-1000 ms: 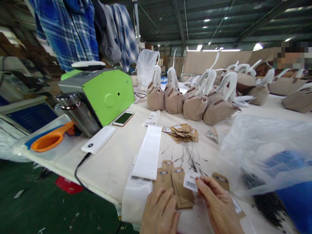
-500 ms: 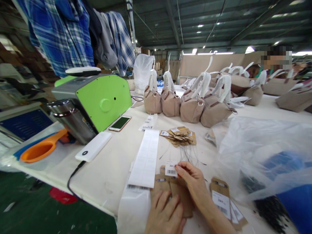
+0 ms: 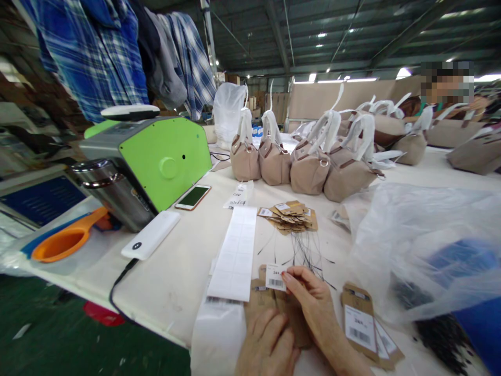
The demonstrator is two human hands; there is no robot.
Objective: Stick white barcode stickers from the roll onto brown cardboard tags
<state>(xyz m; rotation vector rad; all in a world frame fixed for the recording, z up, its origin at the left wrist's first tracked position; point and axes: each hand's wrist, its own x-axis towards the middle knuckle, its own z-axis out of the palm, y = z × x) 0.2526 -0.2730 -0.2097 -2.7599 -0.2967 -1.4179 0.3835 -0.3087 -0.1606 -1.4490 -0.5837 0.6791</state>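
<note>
A white barcode sticker is pinched between the thumb and forefinger of my right hand, just above some brown cardboard tags. My left hand rests on the lower part of those tags, its fingers bent and slightly apart. Left of the hands lies a long white sheet of stickers. Beside my right wrist is a small stack of labelled tags, each face with a barcode. Farther back sits a heap of brown tags, its dark strings trailing toward me.
Beige handbags with wrapped handles line the table's back. At left are a green machine, a steel flask, a phone, a white power bank and an orange scoop. Clear plastic covers the right side. A person is behind the bags.
My left hand's fingers have drawn closer together and bent more on the tags. The right hand keeps the sticker in nearly the same spot. The view has shifted slightly.
</note>
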